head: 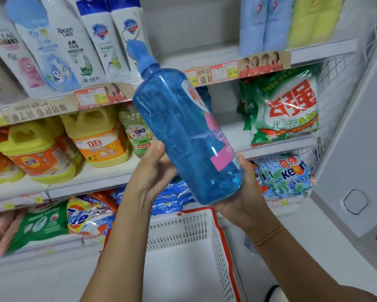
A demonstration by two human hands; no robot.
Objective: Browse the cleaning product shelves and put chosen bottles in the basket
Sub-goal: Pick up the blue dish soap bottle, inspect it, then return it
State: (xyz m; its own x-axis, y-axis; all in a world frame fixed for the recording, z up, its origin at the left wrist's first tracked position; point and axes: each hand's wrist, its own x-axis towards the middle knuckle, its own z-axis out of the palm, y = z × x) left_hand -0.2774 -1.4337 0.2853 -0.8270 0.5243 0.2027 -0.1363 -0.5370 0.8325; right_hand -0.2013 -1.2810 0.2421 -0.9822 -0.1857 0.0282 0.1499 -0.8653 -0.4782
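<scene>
A: Hands first. State?
B: Both on the blue bottle. Left hand, centre frame, wraps the bottle's middle from the left: thumb on the near face, fingers curled behind. Right hand, just right of centre, cups the base from below, thumb lying up the right side beside the pink label.
A: Bottle pose?
B: In the air, tilted, with the base toward lower right and the blue nozzle cap toward upper left. Clear blue plastic, blue liquid, white-and-pink label facing right. It's in front of the middle shelf, resting on no shelf.
A: Basket?
B: White basket with a red rim, lower centre, under the bottle, between the forearms. Bottle is above it, apart from it.
A: Wrist?
B: Thin gold bracelet on the right wrist.
A: Shelves?
B: Upper left: row of white shampoo bottles. Upper right: pale blue and yellow-green bottles. Price tags along the shelf edge. Middle left: yellow jugs with orange labels, and a green OMO bottle just beside them, partly behind the blue bottle. Middle right: green-and-white detergent bag, with blue Keon bags on the shelf below. Lower left: Tide bag next to a green pack.
A: Right edge?
B: White cabinet, detail unclear.
</scene>
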